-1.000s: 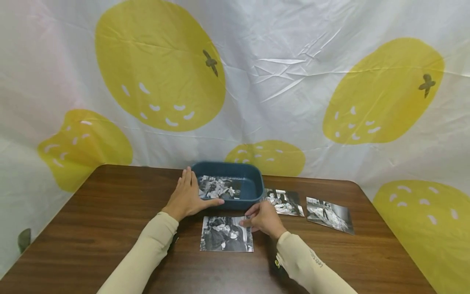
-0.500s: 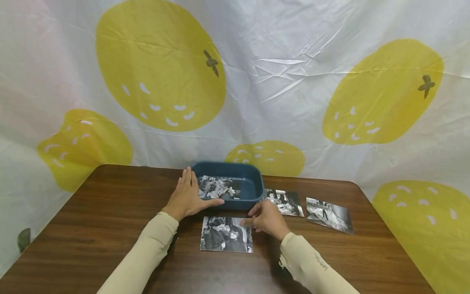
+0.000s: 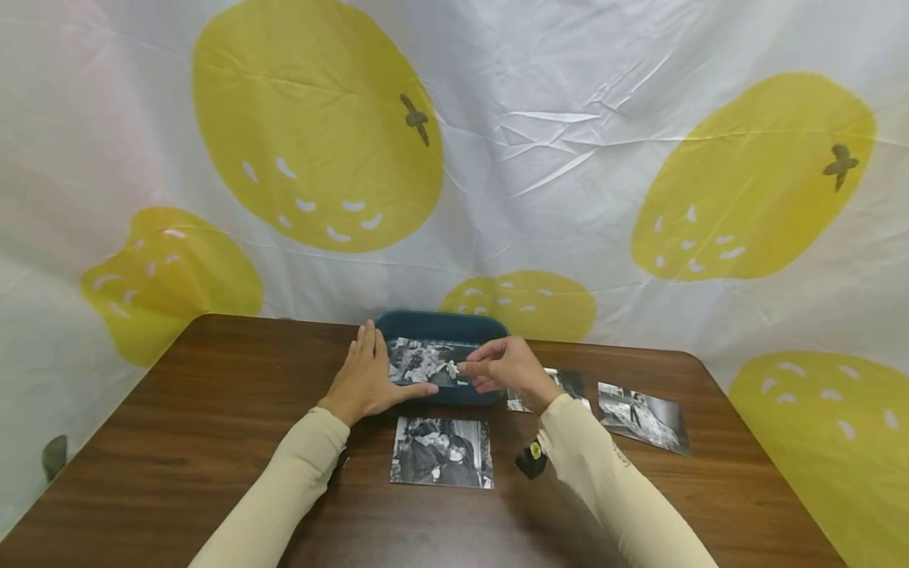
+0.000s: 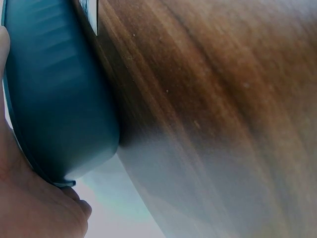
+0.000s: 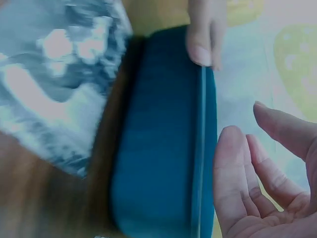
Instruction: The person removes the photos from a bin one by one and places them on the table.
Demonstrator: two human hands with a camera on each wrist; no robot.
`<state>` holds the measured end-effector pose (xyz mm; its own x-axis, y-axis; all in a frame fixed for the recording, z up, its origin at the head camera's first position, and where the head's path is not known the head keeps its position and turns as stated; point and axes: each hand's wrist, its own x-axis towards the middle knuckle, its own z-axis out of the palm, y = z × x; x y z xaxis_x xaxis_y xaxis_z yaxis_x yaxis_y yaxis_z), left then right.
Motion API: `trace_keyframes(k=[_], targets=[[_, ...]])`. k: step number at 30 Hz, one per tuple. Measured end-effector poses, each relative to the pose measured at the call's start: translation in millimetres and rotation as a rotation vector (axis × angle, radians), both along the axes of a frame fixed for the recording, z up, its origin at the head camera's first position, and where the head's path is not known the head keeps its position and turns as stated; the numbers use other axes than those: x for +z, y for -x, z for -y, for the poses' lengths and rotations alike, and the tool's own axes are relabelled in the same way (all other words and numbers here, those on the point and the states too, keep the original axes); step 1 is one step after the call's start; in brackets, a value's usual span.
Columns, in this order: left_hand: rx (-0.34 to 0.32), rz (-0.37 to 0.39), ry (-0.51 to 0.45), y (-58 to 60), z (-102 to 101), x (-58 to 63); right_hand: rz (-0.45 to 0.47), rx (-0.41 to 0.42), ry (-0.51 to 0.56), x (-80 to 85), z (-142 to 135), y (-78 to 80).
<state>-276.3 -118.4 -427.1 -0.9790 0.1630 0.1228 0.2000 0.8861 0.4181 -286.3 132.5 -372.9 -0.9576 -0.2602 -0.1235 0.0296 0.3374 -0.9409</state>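
Note:
A dark blue rectangular tub (image 3: 440, 318) stands near the table's back edge. Inside it lies a black-and-white photo (image 3: 419, 360). My left hand (image 3: 365, 377) rests on the tub's front left corner, fingers straight along the left side and thumb along the front rim. Over the tub's right part hovers my right hand (image 3: 507, 368); in the right wrist view a gap with nothing in it shows between thumb and fingers. In front of the tub another black-and-white photo (image 3: 442, 452) lies flat, also visible in the right wrist view.
Right of the tub lie two more photos, one (image 3: 571, 385) partly covered by the right wrist and another (image 3: 642, 416) set at a slant. Behind the brown wooden table (image 3: 213, 442) hangs a white curtain (image 3: 540, 181) with yellow fruit prints.
My right hand has left the near photo's upper right corner and moved up and back over the tub. That photo stays lying on the table. The left hand keeps its place.

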Motion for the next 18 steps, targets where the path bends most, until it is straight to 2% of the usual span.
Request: trace_keyframes(k=[5, 10, 14, 18], targets=[[-0.005, 0.006, -0.005, 0.1, 0.2, -1.1, 0.060, -0.037, 0.096, -2.7, 13.8, 22.8], [-0.006, 0.005, -0.006, -0.1, -0.2, 0.3, 0.100, -0.076, 0.113, -12.0, 25.0, 39.1], [-0.006, -0.002, -0.005, -0.6, 0.7, 1.4, 0.134, -0.127, 0.083, -20.0, 30.4, 47.9], [-0.003, 0.000, -0.003, -0.7, 1.0, 1.5, 0.111, -0.213, -0.002, -26.3, 30.7, 54.3]])
